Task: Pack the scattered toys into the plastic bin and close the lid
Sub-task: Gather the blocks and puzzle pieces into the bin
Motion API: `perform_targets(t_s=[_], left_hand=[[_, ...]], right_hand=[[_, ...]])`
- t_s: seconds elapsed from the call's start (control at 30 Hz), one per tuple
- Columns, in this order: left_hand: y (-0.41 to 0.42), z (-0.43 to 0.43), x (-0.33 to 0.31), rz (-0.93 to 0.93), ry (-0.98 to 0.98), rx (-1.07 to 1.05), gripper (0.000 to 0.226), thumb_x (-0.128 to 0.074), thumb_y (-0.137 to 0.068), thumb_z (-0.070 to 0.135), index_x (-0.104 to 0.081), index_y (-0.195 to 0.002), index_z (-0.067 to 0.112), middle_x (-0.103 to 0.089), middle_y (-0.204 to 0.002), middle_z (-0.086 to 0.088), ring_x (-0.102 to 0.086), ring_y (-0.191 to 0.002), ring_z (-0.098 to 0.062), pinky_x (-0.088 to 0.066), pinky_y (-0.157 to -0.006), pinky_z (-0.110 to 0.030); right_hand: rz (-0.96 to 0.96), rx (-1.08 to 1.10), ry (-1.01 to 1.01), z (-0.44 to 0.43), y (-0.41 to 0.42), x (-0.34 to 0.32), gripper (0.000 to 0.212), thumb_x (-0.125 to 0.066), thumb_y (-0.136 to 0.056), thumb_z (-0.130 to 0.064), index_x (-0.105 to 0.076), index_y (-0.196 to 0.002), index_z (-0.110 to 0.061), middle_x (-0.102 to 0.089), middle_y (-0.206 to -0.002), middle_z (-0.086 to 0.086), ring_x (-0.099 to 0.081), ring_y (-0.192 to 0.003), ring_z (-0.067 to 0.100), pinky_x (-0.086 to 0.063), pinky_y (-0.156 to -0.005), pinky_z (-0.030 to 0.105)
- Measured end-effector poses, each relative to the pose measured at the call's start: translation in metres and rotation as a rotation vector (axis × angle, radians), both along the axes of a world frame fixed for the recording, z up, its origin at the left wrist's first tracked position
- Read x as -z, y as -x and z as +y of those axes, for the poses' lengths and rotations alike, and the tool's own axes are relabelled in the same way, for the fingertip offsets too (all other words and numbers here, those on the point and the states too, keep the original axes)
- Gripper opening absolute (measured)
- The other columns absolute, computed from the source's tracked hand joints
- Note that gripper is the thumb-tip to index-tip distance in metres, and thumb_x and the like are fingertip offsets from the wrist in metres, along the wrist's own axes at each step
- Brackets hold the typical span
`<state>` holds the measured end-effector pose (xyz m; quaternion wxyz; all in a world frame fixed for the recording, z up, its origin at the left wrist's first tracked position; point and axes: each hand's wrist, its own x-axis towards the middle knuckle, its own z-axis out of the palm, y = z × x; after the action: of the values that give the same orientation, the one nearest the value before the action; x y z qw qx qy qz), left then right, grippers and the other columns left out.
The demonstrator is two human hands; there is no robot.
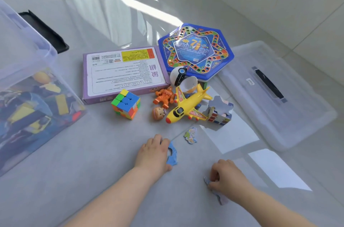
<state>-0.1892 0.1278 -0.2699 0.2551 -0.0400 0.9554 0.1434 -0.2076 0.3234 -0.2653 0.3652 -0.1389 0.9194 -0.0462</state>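
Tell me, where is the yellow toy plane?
In the head view the yellow toy plane lies on the floor right of centre, between the orange figure and the stack of puzzle pieces.

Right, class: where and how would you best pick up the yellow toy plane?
Pinch the plane across its body just behind the cockpit, coming straight down from above. It sits upright with its wings spread sideways, and the orange figure and puzzle stack crowd its flanks.

Forearms bare to the frame's edge; left grip [154, 150] and right grip [226, 175] plump, short-fingered.
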Motion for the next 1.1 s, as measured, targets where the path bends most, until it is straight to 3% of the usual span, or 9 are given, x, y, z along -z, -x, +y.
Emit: perform_targets(t_s=[0.23, 0.3, 0.4, 0.47, 0.63, 0.8, 0.93, 1.0, 1.1], left_hand=[[-0.006, -0.001, 0.001, -0.083, -0.094, -0.125, 0.049, -0.062, -0.081, 0.028, -0.04, -0.122, 0.012, -0.034, -0.128, -0.004, -0.039, -0.119, -0.021, -0.038, -0.093, -0.026], [-0.011, 0.0, 0.002, -0.054, -0.125, -0.141, 0.037, -0.055, -0.086, 0.024, -0.043, -0.118, 0.01, -0.036, -0.127, -0.004, -0.041, -0.117, -0.022, -0.038, -0.089, -0.026], [-0.024, -0.004, 0.005, 0.032, -0.198, -0.233, 0.011, -0.043, -0.09, 0.013, -0.045, -0.09, 0.024, -0.043, -0.106, 0.0, -0.048, -0.11, -0.023, -0.037, -0.078, -0.027], [-0.032, -0.01, 0.008, 0.054, -0.26, -0.316, 0.038, -0.039, -0.09, 0.008, -0.022, -0.065, 0.03, -0.035, -0.083, 0.007, -0.051, -0.106, -0.023, -0.035, -0.073, -0.027], [-0.045, -0.031, 0.016, 0.055, -0.412, -0.373, 0.041, -0.045, -0.084, 0.0, -0.019, -0.063, 0.025, -0.033, -0.07, 0.009, -0.041, -0.077, -0.02, -0.027, -0.057, -0.023], [-0.058, -0.053, 0.014, 0.035, -0.519, -0.614, 0.035, -0.045, -0.081, -0.002, -0.026, -0.069, 0.024, -0.038, -0.068, 0.006, -0.035, -0.058, -0.013, -0.028, -0.052, -0.022], [-0.064, -0.075, 0.008, 0.025, -0.584, -0.653, 0.033, -0.049, -0.082, -0.001, -0.036, -0.091, 0.028, -0.042, -0.072, 0.007, -0.041, -0.06, -0.008, -0.031, -0.053, -0.018], [-0.065, -0.084, 0.001, 0.042, -0.591, -0.633, 0.025, -0.049, -0.085, 0.003, -0.047, -0.086, 0.028, -0.043, -0.069, 0.009, -0.039, -0.057, -0.008, -0.029, -0.052, -0.017], [-0.065, -0.096, -0.021, 0.122, -0.556, -0.589, 0.03, -0.05, -0.089, 0.013, -0.047, -0.068, 0.034, -0.046, -0.067, 0.011, -0.043, -0.061, -0.007, -0.032, -0.056, -0.017]], right_hand=[[0.07, 0.075, 0.119, -0.025, 0.026, -0.004, 0.034, -0.051, -0.086, -0.015, -0.034, -0.059, -0.027, -0.035, -0.076, -0.008, -0.041, -0.095, 0.017, -0.03, -0.073, 0.021], [0.072, 0.052, 0.126, -0.033, 0.026, -0.008, 0.008, -0.055, -0.086, -0.023, -0.05, -0.08, -0.021, -0.042, -0.099, 0.002, -0.044, -0.111, 0.022, -0.036, -0.08, 0.024], [0.043, 0.012, 0.005, -0.033, 0.018, -0.008, 0.052, -0.061, -0.081, -0.034, -0.04, -0.125, -0.016, -0.035, -0.128, 0.004, -0.035, -0.12, 0.024, -0.04, -0.095, 0.03], [0.048, 0.014, -0.053, -0.03, 0.007, -0.008, 0.055, -0.058, -0.084, -0.025, -0.032, -0.131, -0.018, -0.031, -0.132, 0.005, -0.036, -0.12, 0.026, -0.042, -0.093, 0.031], [-0.002, 0.176, -0.012, -0.026, -0.008, -0.003, 0.038, -0.051, -0.085, -0.008, -0.036, -0.12, -0.015, -0.036, -0.116, 0.007, -0.045, -0.081, 0.024, -0.034, -0.064, 0.024], [-0.116, 0.207, -0.008, -0.031, 0.005, -0.007, 0.027, -0.062, -0.077, -0.015, -0.036, -0.072, -0.021, -0.039, -0.087, 0.0, -0.044, -0.083, 0.021, -0.033, -0.052, 0.023], [0.117, 0.285, 0.179, -0.054, 0.023, -0.013, 0.038, -0.056, -0.085, -0.018, -0.037, -0.052, -0.018, -0.04, -0.074, 0.0, -0.042, -0.087, 0.022, -0.028, -0.064, 0.027], [0.198, 0.279, 0.187, -0.066, 0.037, -0.014, 0.027, -0.055, -0.086, -0.018, -0.056, -0.06, -0.013, -0.048, -0.096, 0.007, -0.042, -0.104, 0.026, -0.028, -0.076, 0.026], [0.214, 0.256, 0.088, -0.082, 0.049, -0.005, 0.027, -0.048, -0.091, -0.02, -0.062, -0.106, -0.003, -0.043, -0.13, 0.013, -0.036, -0.123, 0.031, -0.032, -0.095, 0.026]])
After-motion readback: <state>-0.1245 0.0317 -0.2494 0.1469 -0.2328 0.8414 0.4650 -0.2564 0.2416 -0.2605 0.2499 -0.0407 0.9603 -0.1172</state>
